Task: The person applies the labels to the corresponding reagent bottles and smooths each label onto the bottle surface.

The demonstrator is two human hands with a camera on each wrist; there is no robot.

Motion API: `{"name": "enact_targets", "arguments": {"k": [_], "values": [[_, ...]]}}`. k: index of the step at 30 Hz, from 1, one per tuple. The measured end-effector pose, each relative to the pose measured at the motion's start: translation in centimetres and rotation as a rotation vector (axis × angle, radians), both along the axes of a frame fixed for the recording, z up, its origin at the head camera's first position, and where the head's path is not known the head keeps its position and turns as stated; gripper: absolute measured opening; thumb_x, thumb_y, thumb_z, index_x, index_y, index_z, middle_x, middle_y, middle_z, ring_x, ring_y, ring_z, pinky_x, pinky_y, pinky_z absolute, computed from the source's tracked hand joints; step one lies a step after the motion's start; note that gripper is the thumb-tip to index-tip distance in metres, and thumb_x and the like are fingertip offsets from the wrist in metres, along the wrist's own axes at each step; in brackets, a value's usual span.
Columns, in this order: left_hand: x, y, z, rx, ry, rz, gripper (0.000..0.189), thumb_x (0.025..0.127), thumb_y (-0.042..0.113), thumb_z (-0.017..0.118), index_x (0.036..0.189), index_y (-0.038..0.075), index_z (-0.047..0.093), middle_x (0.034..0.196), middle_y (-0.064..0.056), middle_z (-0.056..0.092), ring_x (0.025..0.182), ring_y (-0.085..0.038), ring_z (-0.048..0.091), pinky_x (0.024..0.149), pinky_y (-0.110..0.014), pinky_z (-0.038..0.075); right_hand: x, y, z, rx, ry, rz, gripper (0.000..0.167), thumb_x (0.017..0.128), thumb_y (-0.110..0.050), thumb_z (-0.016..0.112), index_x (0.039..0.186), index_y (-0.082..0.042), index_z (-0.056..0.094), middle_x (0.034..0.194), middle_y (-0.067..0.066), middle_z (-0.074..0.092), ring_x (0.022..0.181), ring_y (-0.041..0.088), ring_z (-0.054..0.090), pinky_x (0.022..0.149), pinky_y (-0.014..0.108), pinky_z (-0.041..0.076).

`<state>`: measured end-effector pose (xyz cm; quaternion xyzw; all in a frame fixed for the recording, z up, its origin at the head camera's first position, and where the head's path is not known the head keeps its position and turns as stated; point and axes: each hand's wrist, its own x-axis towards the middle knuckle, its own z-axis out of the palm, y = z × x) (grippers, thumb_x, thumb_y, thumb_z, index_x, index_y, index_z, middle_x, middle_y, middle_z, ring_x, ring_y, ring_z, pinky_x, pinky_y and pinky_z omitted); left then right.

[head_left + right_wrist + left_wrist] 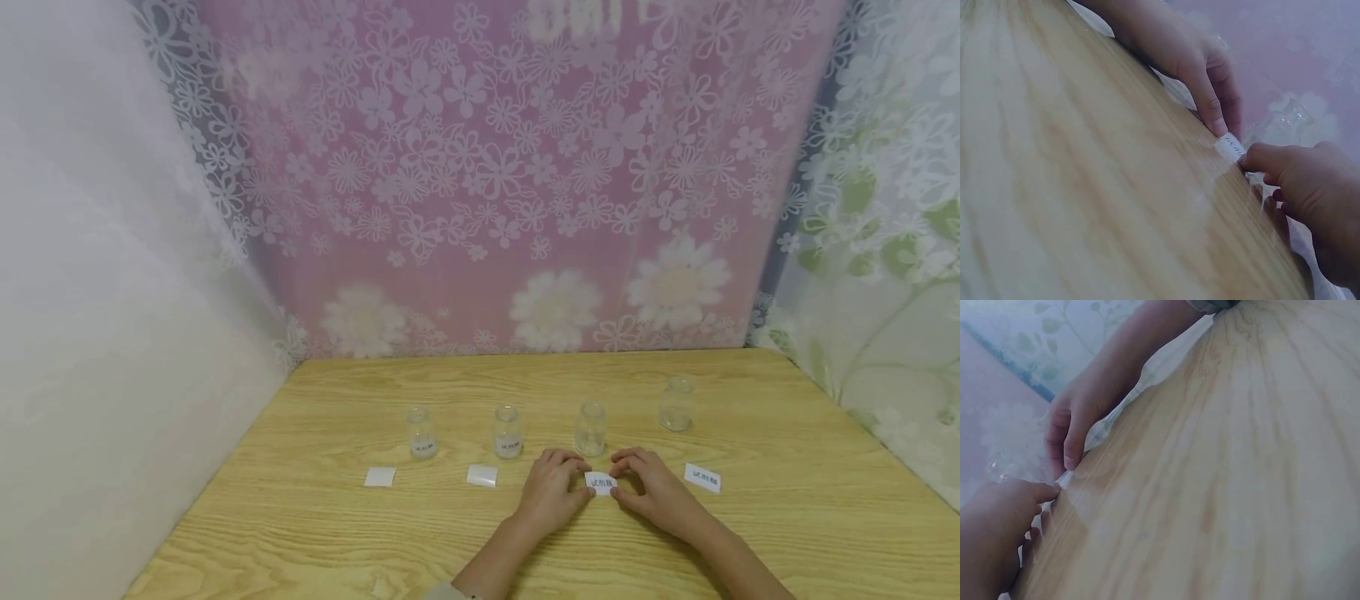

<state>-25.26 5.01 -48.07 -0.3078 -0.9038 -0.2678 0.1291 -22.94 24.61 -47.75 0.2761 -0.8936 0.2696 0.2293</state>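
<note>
One white label [601, 483] spans the grip, its long axis side to side, the left hand [552, 492] pinching one end and the right hand [656, 492] the other, neither nearer. Dark characters mark its face. Just beyond the grip stands a clear glass bottle [591, 433]; right of the grip, another lettered label [702, 477] lies on the tabletop [360, 546].

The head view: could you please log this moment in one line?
left hand: holds label by one end; right hand: holds other end; nearest jar: upright beyond label

left hand [551, 492], right hand [658, 493] pinch 1 label [601, 482]
</note>
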Motion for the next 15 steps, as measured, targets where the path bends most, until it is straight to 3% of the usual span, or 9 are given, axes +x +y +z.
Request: {"name": "enact_targets", "arguments": {"k": [5,11,15], "values": [[-0.3,0.2,-0.1,0.075,-0.048,0.005,0.026,0.079,0.027,0.073,0.103,0.020,0.066,0.101,0.013,0.058,0.102,-0.007,0.047,0.089,-0.026,0.038,0.0,-0.2,-0.1,-0.078,-0.053,0.029,0.031,0.079,-0.008,0.072,0.108,-0.008,0.061,0.109,0.002,0.059,0.102,0.025,0.052,0.087,0.037,0.042],[-0.6,0.2,0.0,0.392,-0.222,-0.092,0.015,0.080,0.010,0.071,0.095,0.013,0.069,0.079,0.014,0.058,0.075,0.000,0.050,0.067,-0.017,0.043,0.2,-1.0,0.1,-0.255,-0.105,0.046,0.019,0.083,0.002,0.065,0.098,-0.008,0.061,0.095,0.001,0.064,0.087,0.013,0.059,0.070,0.027,0.050],[-0.5,0.1,0.3,0.553,-0.312,-0.155,0.010,0.088,0.014,0.063,0.091,0.008,0.070,0.080,0.010,0.064,0.072,0.000,0.053,0.064,-0.018,0.046,0.3,-1.3,0.3,-0.331,-0.097,0.050,0.022,0.083,0.011,0.060,0.098,-0.005,0.061,0.093,0.006,0.064,0.085,0.012,0.060,0.066,0.025,0.051]]}}
